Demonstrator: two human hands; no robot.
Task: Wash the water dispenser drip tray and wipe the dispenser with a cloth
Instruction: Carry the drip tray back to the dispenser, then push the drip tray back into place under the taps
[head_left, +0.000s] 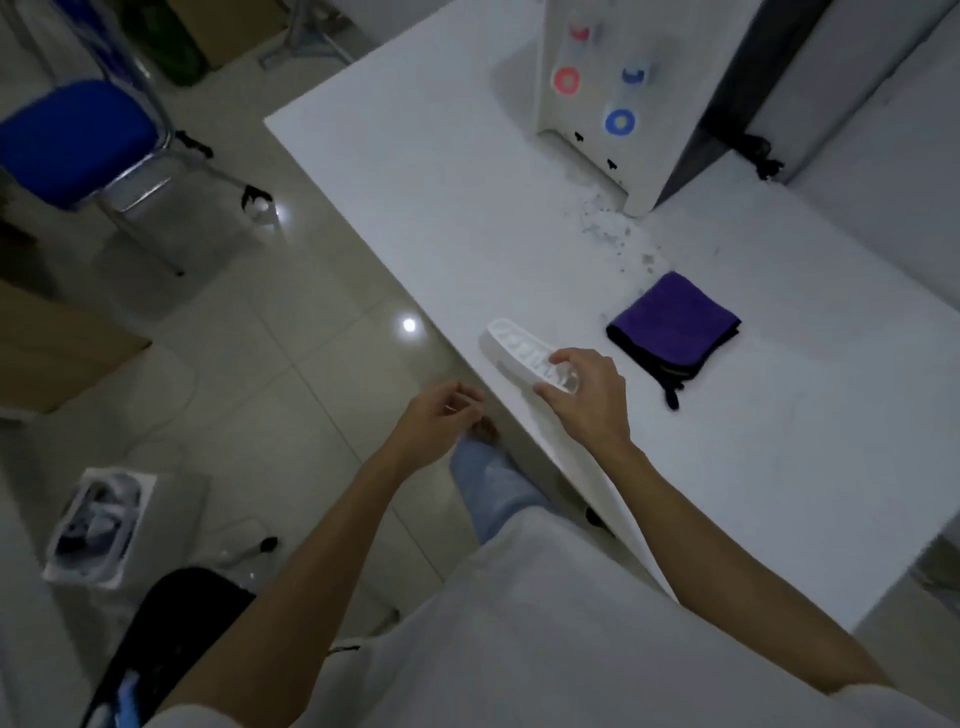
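The white drip tray (511, 345) lies near the left edge of the white table (441, 208). My right hand (587, 397) grips its near end, thumb on one side and fingers curled over the other. My left hand (439, 421) hangs just off the table edge, fingers loosely curled, holding nothing. A folded purple cloth (675, 325) lies on the table to the right of the tray. The white water dispenser (608, 98), with red and blue taps, stands at the far end of the table.
Spilled water or crumbs (610, 228) lie in front of the dispenser. A blue chair (78, 140) stands on the tiled floor at left. A white box (98, 525) and a dark bag (171, 623) sit on the floor near my legs.
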